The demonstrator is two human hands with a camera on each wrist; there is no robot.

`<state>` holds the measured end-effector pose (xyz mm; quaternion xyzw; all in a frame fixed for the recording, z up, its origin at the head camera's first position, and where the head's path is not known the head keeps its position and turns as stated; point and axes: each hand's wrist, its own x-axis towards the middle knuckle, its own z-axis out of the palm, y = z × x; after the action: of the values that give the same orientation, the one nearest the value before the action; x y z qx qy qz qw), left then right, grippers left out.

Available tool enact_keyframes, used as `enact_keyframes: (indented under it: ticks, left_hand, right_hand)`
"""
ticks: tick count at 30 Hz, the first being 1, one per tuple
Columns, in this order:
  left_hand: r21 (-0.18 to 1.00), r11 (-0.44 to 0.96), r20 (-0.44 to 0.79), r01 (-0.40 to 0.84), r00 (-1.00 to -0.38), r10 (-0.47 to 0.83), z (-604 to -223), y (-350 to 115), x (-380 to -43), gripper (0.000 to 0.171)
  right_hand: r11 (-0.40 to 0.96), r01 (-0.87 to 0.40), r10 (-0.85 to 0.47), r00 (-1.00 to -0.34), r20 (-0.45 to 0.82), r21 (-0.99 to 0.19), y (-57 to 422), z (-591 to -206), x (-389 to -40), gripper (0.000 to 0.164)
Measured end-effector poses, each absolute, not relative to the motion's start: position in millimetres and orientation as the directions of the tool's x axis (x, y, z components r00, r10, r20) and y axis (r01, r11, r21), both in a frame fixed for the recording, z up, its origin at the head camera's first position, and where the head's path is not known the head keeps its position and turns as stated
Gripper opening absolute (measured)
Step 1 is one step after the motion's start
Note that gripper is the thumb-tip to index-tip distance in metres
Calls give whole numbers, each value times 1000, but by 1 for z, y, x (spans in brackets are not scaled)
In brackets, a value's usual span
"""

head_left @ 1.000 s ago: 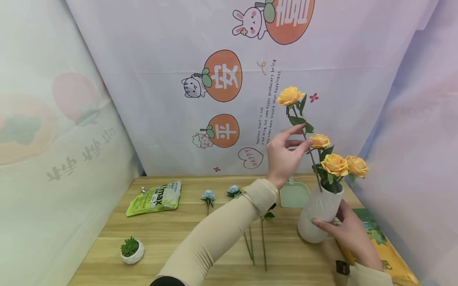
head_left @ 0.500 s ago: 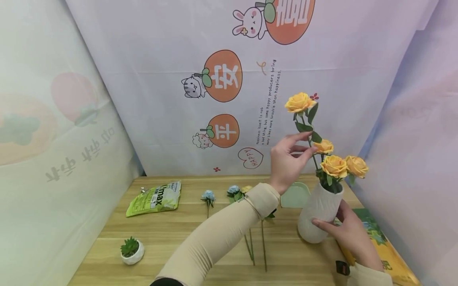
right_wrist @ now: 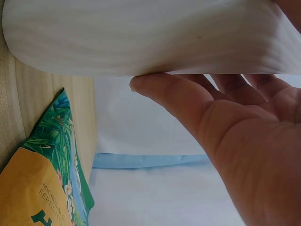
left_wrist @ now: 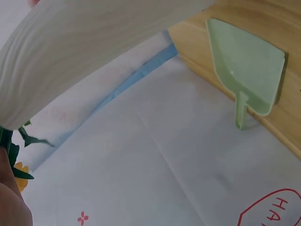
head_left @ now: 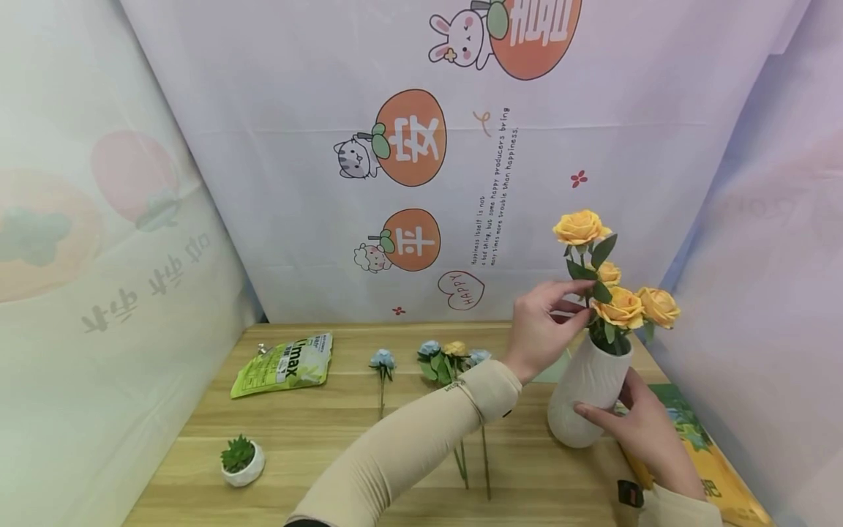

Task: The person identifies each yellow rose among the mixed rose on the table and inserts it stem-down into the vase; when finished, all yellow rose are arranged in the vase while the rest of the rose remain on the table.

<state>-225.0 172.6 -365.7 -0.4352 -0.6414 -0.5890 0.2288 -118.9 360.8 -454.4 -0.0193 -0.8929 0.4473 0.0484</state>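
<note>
My left hand (head_left: 545,326) pinches the stem of a yellow rose (head_left: 582,228), just below its leaves. The stem's lower part is hidden behind the fingers and runs toward the mouth of a white ribbed vase (head_left: 582,399). Several other yellow roses (head_left: 619,307) stand in that vase, which tilts slightly to the right. My right hand (head_left: 648,432) grips the vase low on its right side, the thumb across the front. In the right wrist view the thumb and fingers (right_wrist: 174,92) touch the vase wall (right_wrist: 117,42). Only a bit of the left hand (left_wrist: 11,202) shows in the left wrist view.
Blue and yellow flowers (head_left: 454,350) lie mid-table, partly under the left sleeve. A green dustpan (left_wrist: 247,66) lies behind the left hand. At left are a green pouch (head_left: 283,366) and a potted succulent (head_left: 243,461). A yellow fertilizer bag (head_left: 718,476) lies beside the right hand.
My left hand has moved down and to the right with the yellow rose, bringing its bloom closer to the others. The right hand and the vase have stayed in place.
</note>
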Motion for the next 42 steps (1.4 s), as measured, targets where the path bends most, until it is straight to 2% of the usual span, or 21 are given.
enact_keyframes:
  ticks: [17, 29, 42]
  left_hand:
    - [535, 32, 753, 844, -494, 436, -391, 169, -223, 20]
    - [552, 71, 706, 831, -511, 490, -394, 161, -222, 24]
    - [619, 1, 667, 785, -527, 527, -395, 152, -223, 31]
  right_hand:
    - [594, -18, 71, -995, 75, -804, 359, -452, -118, 112]
    - [589, 13, 84, -995, 46, -808, 362, -455, -120, 113]
    - [603, 13, 86, -995, 48, -797, 362, -453, -120, 112]
